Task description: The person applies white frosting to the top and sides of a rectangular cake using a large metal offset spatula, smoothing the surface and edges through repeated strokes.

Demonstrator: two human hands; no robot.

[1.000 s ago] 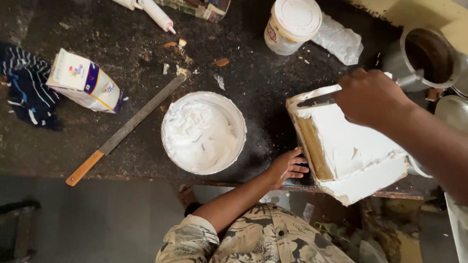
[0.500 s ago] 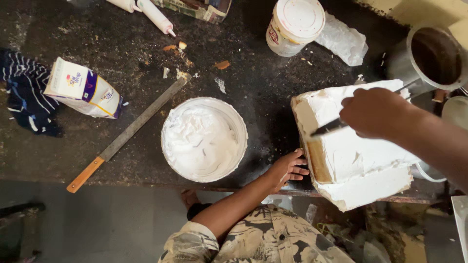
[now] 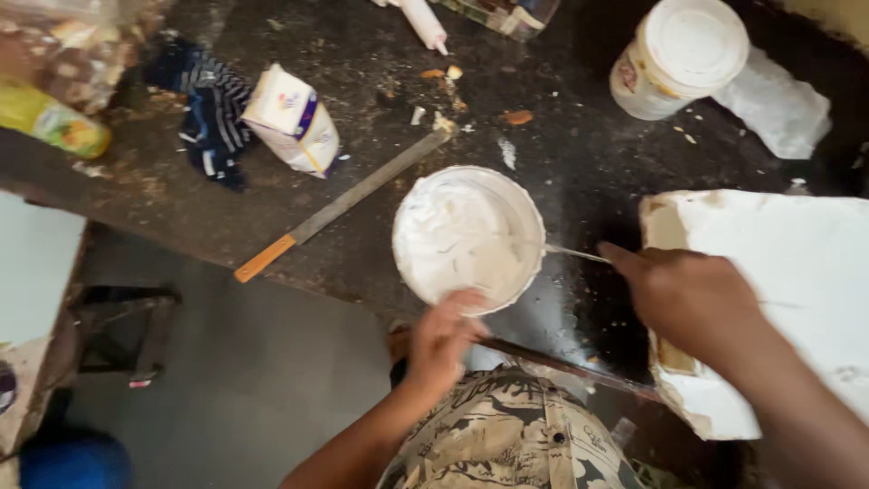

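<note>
Bowl [image 3: 468, 237] of white cream at the worktop [image 3: 579, 154] edge. The left hand [image 3: 445, 340] has shifted from beside the cake [image 3: 778, 290] to clasp the bowl's near rim. The right hand [image 3: 692, 303], earlier over the cake, now dips its gripped knife [image 3: 575, 254] into the cream. A long knife [image 3: 339, 208] lies left of the bowl, a tub [image 3: 679, 59] behind.

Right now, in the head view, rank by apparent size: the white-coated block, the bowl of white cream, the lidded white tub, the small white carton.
1. White-coated block, partly cut off by the frame
2. Bowl of white cream
3. Lidded white tub
4. Small white carton, only slightly smaller than the tub
</note>
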